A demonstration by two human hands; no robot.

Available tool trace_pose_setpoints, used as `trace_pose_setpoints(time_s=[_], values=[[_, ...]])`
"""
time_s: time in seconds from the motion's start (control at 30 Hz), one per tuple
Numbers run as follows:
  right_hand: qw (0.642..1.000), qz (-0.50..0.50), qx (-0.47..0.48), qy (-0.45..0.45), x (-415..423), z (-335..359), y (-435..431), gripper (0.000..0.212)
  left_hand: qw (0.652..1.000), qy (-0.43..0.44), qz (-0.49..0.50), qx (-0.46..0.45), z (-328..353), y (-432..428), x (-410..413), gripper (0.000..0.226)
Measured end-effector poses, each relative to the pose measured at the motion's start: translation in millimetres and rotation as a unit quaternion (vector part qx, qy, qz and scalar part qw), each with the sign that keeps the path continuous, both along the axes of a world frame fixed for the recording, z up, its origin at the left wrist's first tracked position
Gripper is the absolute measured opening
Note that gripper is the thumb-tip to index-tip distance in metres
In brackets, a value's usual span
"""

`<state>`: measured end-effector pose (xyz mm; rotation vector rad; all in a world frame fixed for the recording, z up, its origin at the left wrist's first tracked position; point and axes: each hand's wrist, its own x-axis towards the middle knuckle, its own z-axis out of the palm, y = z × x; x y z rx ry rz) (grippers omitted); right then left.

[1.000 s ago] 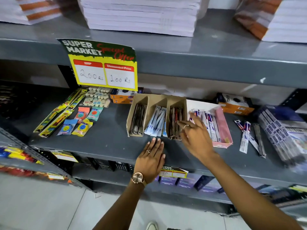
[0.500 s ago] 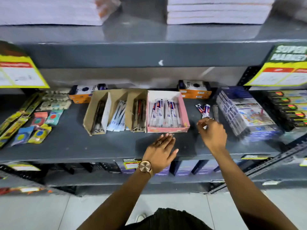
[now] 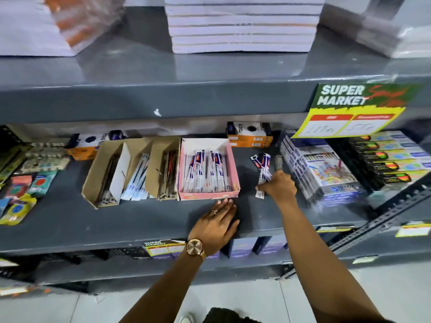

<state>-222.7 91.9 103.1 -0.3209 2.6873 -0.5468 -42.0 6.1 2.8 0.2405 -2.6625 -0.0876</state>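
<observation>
Right hand: your right hand (image 3: 277, 187) has its fingers curled round a small bunch of pen packets (image 3: 263, 169), gripping them near the lower end.
Pen packets: the bunch stands tilted over the grey shelf (image 3: 70, 220), just right of the pink box (image 3: 210, 195) and left of the stacked blue cartons (image 3: 321, 173).
Left hand: your left hand (image 3: 215, 223) lies flat on the shelf, fingers straight and together, holding nothing. Its fingertips sit at the pink box's front wall; contact cannot be confirmed.
Pink box: it holds more packets of the same kind, side by side.
Left of box: brown card trays (image 3: 93, 173) of pens stand against the pink box.
Above: a yellow price sign (image 3: 354, 110) hangs from the upper shelf edge.
</observation>
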Motion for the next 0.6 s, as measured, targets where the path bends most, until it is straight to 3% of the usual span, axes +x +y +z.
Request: trace_pose_setpoints(time_s=[0.3,0.43,0.5,0.6], values=[[0.998,-0.021,-0.014,0.051,8,-12,-6,0.05,1.0,0.015,-0.008,-0.006,1,0,2,0.047],[0.99,-0.038,-0.113,0.075,5,-14,8,0.026,1.0,0.007,-0.019,0.019,2,-1,1,0.058],[0.978,-0.024,-0.197,0.063,5,-14,18,0.012,0.997,0.01,-0.014,0.069,5,0,2,0.06],[0.957,-0.005,-0.29,0.015,12,-14,37,0.023,0.968,0.03,0.009,0.25,17,-1,6,0.049]])
